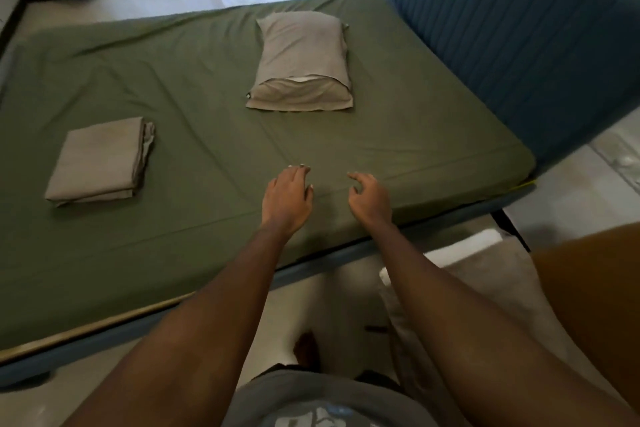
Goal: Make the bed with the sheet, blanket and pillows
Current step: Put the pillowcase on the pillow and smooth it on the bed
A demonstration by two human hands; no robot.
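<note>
A person leans over the near edge of a bed [104, 333] with both arms stretched out above its green sheet [207, 80], which lies fitted over the mattress with a few creases. The left hand [287, 196] is flat, its fingers [298, 173] straight and touching or just over the cloth; which of the two cannot be told. The right hand [370, 199] hovers beside it, fingers loosely curled, and grips nothing.

A grey pillow [303, 55] lies straight ahead, beyond both hands and apart from them, near the blue padded headboard [502, 45] on the right. Its long axis runs away from the person, roughly parallel to the headboard. The two hands are about equally near it, the left lined up with its middle and the right just off its right corner. The pillowcase [301, 97] has its open mouth turned toward the person, and a strip of white filling shows inside the slack flap.

A folded grey blanket [98, 163] rests on the sheet well to the left, nearer the left hand, with its fold edges to the right.

The sheet looks done; the blanket is not yet spread. Only one pillow shows on the bed. Something white lies on the floor [460, 248] at the right; what it is cannot be told.
</note>
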